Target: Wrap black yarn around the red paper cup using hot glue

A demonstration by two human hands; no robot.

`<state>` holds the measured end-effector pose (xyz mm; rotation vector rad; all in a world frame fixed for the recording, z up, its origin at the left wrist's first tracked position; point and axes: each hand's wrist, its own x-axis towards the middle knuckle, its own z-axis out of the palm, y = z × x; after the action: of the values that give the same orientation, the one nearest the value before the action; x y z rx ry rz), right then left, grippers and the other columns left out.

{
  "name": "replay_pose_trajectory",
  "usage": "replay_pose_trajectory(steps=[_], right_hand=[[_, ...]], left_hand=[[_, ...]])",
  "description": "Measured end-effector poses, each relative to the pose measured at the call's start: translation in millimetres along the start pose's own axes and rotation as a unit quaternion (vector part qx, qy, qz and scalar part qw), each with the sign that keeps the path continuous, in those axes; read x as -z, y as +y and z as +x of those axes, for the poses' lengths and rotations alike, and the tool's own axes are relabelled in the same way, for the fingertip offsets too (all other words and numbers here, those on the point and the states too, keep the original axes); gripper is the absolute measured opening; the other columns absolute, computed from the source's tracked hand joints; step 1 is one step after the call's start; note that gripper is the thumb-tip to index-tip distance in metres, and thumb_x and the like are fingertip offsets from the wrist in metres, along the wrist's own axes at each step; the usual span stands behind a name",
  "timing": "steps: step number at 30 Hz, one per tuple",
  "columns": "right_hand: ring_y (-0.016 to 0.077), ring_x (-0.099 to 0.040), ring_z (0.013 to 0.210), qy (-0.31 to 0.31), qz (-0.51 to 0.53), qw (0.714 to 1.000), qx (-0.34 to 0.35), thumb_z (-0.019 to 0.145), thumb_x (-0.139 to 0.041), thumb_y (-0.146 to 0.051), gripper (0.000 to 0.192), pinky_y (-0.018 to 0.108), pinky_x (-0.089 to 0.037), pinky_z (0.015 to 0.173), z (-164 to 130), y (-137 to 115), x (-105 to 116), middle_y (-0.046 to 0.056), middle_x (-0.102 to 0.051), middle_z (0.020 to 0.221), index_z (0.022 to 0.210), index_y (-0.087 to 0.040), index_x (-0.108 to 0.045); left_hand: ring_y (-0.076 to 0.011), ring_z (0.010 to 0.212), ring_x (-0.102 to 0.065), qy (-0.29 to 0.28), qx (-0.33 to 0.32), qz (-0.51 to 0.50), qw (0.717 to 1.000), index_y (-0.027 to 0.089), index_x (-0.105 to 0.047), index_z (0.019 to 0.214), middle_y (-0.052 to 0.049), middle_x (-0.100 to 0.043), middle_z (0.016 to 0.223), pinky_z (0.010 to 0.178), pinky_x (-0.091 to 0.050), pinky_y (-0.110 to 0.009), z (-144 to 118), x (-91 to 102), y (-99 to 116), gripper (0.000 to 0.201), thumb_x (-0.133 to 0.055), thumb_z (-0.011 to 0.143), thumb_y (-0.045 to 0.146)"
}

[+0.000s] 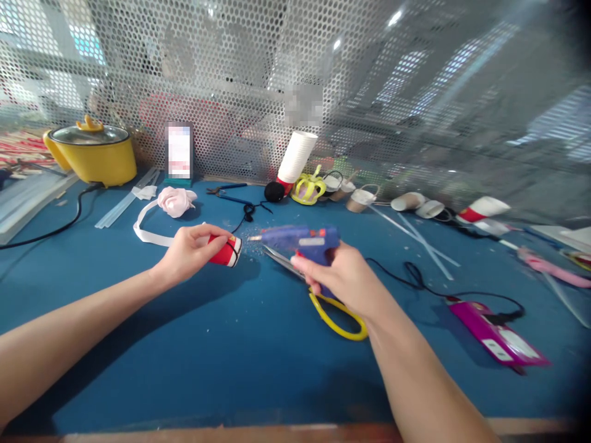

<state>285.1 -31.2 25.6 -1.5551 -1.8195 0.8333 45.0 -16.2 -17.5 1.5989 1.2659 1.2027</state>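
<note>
- The left hand (187,253) is closed round a small red paper cup (225,250), thumb on top and fingers below; the cup lies on its side, its white-rimmed mouth turned toward the right hand.
- The right hand (341,277) grips a blue plastic glue gun (300,240) by the handle; the fingers hide the trigger, so I cannot tell whether it is pressed.
- The gun's metal tip points at the cup's rim, near it but with a small gap between.
- Scissors (335,314) with looped yellow handles lie under the right hand; the hand covers the pivot, and only part of the grey blades shows beside the gun.
- The table (240,357) is covered in matt blue felt-like cloth, speckled with tiny flecks between the hands.
- A black cord (415,277) trails right of the right hand to a glossy magenta block (496,335), blurred by motion.
- Beyond the left hand lie a white ribbon (145,231) and a crumpled pink cloth flower (176,200).
- Farther back, a tilted stack of white cups (296,157) leans against a perforated metal screen (258,74).
- Far left of the left hand stands a smooth yellow pot (95,157) with a glass lid.
- Clear thin sticks (418,237) cross the table beyond the right hand; the items at the far right are too blurred to name.
</note>
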Motion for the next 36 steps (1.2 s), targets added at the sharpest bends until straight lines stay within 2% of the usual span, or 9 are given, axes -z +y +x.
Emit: replay_pose_trajectory(steps=[2,5,10,14,20,23,25,29,36], right_hand=[[0.0139,-0.059,0.054,0.059,0.003,0.998,0.032,0.073,-0.058,-0.046,0.032,0.025,-0.048,0.053,16,9,6,0.003,-0.062,0.062,0.079,-0.015,-0.058],[0.0155,-0.059,0.055,0.146,-0.093,0.985,0.011,0.076,-0.053,-0.049,0.036,0.026,-0.045,0.049,46,26,11,0.006,-0.063,0.064,0.074,-0.014,-0.058],[0.013,-0.052,0.039,0.087,-0.142,0.985,-0.054,0.08,-0.049,-0.046,0.036,0.024,-0.04,0.04,83,52,1,0.003,-0.055,0.043,0.06,-0.016,-0.054],[0.0156,-0.055,0.043,0.075,-0.182,0.979,-0.054,0.079,-0.052,-0.041,0.038,0.026,-0.041,0.044,94,59,-8,0.004,-0.053,0.041,0.048,-0.018,-0.049],[0.0191,-0.058,0.085,0.123,-0.223,0.965,0.056,0.075,-0.059,-0.032,0.017,0.029,-0.042,0.072,76,5,-14,0.009,-0.063,0.085,0.074,-0.016,-0.059],[0.0145,-0.057,0.079,-0.007,-0.163,0.963,0.215,0.076,-0.059,-0.038,0.02,0.026,-0.043,0.072,52,-33,-28,0.003,-0.06,0.084,0.08,-0.018,-0.062],[0.0173,-0.055,0.083,-0.053,-0.189,0.946,0.258,0.07,-0.068,-0.033,0.02,0.028,-0.043,0.074,39,-50,-41,0.004,-0.058,0.085,0.079,-0.017,-0.062],[0.0175,-0.053,0.083,-0.05,-0.21,0.95,0.227,0.071,-0.065,-0.016,0.008,0.029,-0.041,0.074,29,-57,-57,0.004,-0.055,0.082,0.069,-0.015,-0.058],[0.01,-0.049,0.058,-0.074,-0.004,0.988,0.136,0.074,-0.058,-0.02,0.01,0.024,-0.038,0.055,31,-49,-48,-0.002,-0.054,0.066,0.067,-0.017,-0.051]], left_hand=[[-0.0175,0.07,-0.064,0.016,-0.01,-0.004,1.0,0.013,-0.068,0.079,-0.006,-0.072,0.077,0.063,-0.051,-0.026,0,2.4,6,0.024,-0.058,0.072,0.035],[-0.018,0.074,-0.063,0.033,-0.035,0.007,0.999,0.014,-0.068,0.078,-0.005,-0.072,0.079,0.067,-0.051,-0.028,0,4.8,12,0.023,-0.058,0.073,0.033],[-0.0183,0.078,-0.063,0.036,-0.07,0.017,0.997,0.014,-0.068,0.082,-0.006,-0.071,0.083,0.07,-0.05,-0.028,-3,6.5,14,0.023,-0.057,0.075,0.032],[-0.0173,0.078,-0.063,0.033,-0.102,0.009,0.994,0.015,-0.068,0.085,-0.005,-0.071,0.085,0.071,-0.05,-0.027,-4,6.5,14,0.022,-0.056,0.076,0.033],[-0.0152,0.076,-0.063,0.023,-0.102,0.029,0.994,0.015,-0.063,0.099,-0.005,-0.069,0.091,0.066,-0.05,-0.023,-5,5.0,14,0.028,-0.056,0.077,0.031],[-0.0132,0.069,-0.061,0.004,-0.093,0.044,0.995,0.015,-0.058,0.107,-0.004,-0.069,0.086,0.063,-0.048,-0.022,-6,3.3,12,0.033,-0.053,0.079,0.032],[-0.0128,0.065,-0.06,-0.011,-0.086,0.045,0.995,0.015,-0.056,0.109,-0.003,-0.068,0.081,0.06,-0.047,-0.022,-7,2.1,10,0.034,-0.049,0.082,0.034],[-0.0128,0.064,-0.059,-0.027,-0.074,0.032,0.996,0.014,-0.055,0.109,-0.003,-0.067,0.078,0.056,-0.045,-0.021,-8,0.6,7,0.035,-0.042,0.085,0.035],[-0.0114,0.06,-0.054,-0.017,-0.058,-0.015,0.998,0.014,-0.057,0.105,-0.003,-0.065,0.075,0.054,-0.042,-0.02,-9,0.3,11,0.033,-0.046,0.084,0.036]])
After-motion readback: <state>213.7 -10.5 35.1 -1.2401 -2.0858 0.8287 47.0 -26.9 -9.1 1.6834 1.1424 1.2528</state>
